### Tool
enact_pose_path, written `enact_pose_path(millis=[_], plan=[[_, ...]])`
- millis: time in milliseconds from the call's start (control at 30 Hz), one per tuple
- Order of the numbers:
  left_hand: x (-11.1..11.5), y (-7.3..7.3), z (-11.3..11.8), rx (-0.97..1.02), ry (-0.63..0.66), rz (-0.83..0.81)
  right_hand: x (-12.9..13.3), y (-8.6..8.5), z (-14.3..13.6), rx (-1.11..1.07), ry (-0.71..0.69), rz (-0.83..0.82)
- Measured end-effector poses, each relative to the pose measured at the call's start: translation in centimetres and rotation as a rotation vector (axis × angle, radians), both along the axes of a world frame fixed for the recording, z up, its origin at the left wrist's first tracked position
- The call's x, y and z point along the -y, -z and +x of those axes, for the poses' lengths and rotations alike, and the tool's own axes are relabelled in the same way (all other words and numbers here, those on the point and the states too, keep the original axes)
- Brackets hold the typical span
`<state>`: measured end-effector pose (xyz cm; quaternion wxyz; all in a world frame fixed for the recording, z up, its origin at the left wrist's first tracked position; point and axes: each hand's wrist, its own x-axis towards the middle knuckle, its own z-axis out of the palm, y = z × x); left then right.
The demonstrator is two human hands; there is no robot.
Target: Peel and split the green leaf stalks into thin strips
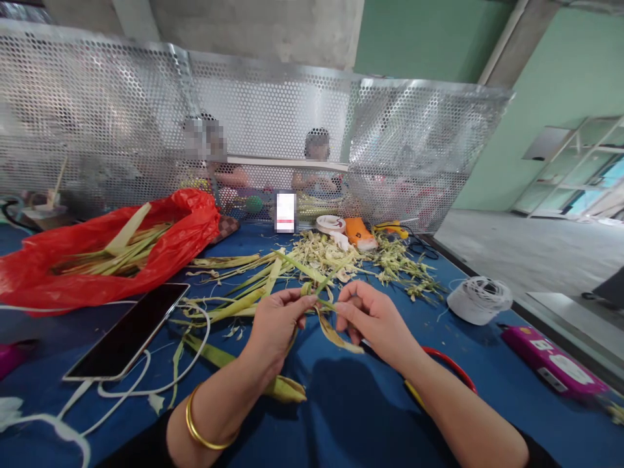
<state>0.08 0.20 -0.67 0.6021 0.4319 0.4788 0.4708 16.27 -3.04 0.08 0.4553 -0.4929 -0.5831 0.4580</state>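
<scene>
My left hand point(279, 324) pinches a bundle of thin green leaf strips point(308, 288) between thumb and fingers, just above the blue table. A little to the right, my right hand point(369, 313) is closed on the end of a narrow strip running from that bundle. A dry yellowish strip point(336, 335) dangles below, between the hands. Beyond and to the left lie long pale green leaves point(238, 304). Another folded leaf point(285, 390) rests on the table under my left wrist. Red and yellow tool handles point(453, 365) show partly behind my right forearm.
A red plastic bag point(190, 211) of leaves and a tablet point(129, 331) with white cable are at left. Leaf scraps point(316, 253), tape point(330, 224) and an orange packet point(359, 232) lie ahead. White string point(480, 300) and a purple pack point(553, 361) stand right. People sit behind the perforated screen point(409, 130).
</scene>
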Motion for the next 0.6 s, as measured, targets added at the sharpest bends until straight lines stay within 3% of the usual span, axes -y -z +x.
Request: enact_pose_path(millis=[100,200,400,500,600], plan=[[-0.3,0.0,-0.2,0.036,0.003,-0.046,0.3,-0.4,0.2,-0.216,-0.122,-0.020],[0.1,-0.1,0.0,0.036,0.075,-0.039,0.3,-0.3,0.3,-0.289,-0.147,0.019],[0.7,-0.4,0.5,-0.042,0.172,0.068,-0.1,0.1,0.7,-0.173,0.125,0.271],[0.7,-0.5,0.4,-0.090,0.182,0.099,-0.1,-0.1,0.8,-0.198,0.114,0.269],[0.6,-0.5,0.3,-0.114,0.145,0.102,-0.1,-0.5,0.9,0.015,0.047,0.189]])
